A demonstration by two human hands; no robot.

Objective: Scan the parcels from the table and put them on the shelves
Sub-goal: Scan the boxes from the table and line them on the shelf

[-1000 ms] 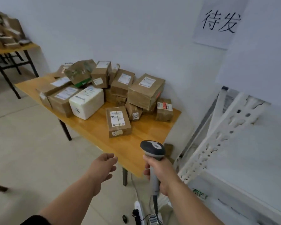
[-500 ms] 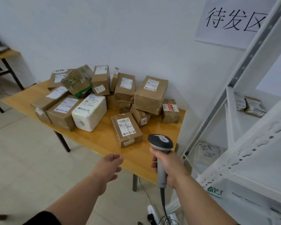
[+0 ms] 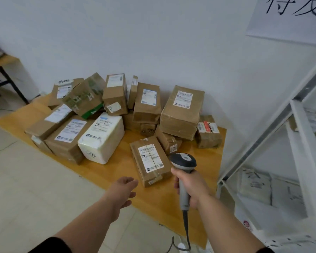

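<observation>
A pile of several brown cardboard parcels and one white parcel [image 3: 101,137] lies on the wooden table [image 3: 117,172]. The nearest brown parcel [image 3: 150,160] lies flat with its label up, near the table's front edge. My right hand [image 3: 192,187] grips a grey barcode scanner [image 3: 183,161] by its handle, its head just right of that parcel. My left hand [image 3: 123,192] hovers with relaxed fingers over the table's front edge, a little short of the same parcel, holding nothing.
A white metal shelf rack [image 3: 299,136] stands at the right, with parcels [image 3: 255,185] on its lower and middle levels. The scanner's cable [image 3: 187,232] hangs to the floor. A second table [image 3: 2,61] stands at far left. A paper sign [image 3: 288,17] hangs on the wall.
I have come closer to the table. Both hands have moved forward, and the scanner's head now sits beside the nearest brown parcel.
</observation>
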